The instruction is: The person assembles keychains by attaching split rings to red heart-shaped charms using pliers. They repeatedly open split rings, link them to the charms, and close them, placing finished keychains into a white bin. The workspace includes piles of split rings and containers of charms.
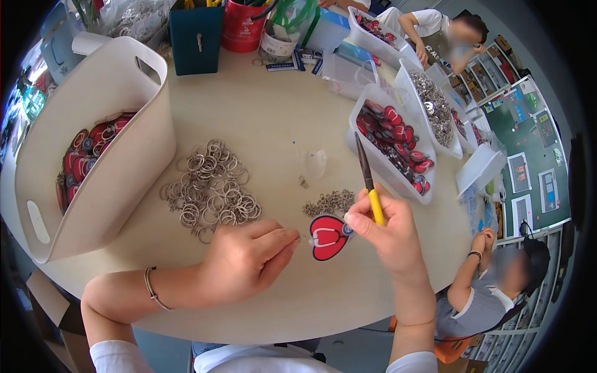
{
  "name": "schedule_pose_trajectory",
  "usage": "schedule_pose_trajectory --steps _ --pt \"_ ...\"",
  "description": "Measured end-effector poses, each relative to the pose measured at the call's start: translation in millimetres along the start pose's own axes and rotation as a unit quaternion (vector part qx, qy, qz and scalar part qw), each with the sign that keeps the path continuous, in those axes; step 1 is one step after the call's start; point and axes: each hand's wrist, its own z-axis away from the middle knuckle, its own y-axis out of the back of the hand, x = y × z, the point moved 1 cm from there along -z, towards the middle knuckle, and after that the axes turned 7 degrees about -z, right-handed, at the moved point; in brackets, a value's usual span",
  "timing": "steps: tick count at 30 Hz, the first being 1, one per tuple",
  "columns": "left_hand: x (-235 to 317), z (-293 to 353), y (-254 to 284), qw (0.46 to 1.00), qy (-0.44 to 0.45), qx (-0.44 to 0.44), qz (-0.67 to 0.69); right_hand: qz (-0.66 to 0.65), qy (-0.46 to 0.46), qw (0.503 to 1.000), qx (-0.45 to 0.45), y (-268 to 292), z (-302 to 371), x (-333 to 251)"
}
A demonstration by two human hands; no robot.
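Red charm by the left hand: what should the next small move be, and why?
I'd probably tip the yellow-handled pliers down toward the small metal piece. The right hand holds them with their nose pointing up, away from the red charm, while the left hand seems to pinch that piece beside the charm's edge.

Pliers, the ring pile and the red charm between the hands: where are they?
Pliers (367,179): head view, dark metal part.
Ring pile (211,185): head view, its middle.
Red charm (328,242): head view, red front.
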Motion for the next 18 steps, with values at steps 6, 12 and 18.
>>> schedule_pose_trajectory --steps 6,12,18 --pt "1.7 -0.1 -0.5 0.998 -0.046 -0.002 -0.034 0.011 0.007 1.000 0.011 -6.9 0.8 -1.8" --pt "1.6 2.6 -1.1 0.996 -0.058 -0.008 -0.063 0.085 0.061 0.994 0.013 -8.2 -1.0 -0.8" --pt "-0.1 4.5 -2.5 0.986 -0.103 -0.003 -0.131 0.245 0.142 0.959 0.036 -17.4 3.9 -18.7"
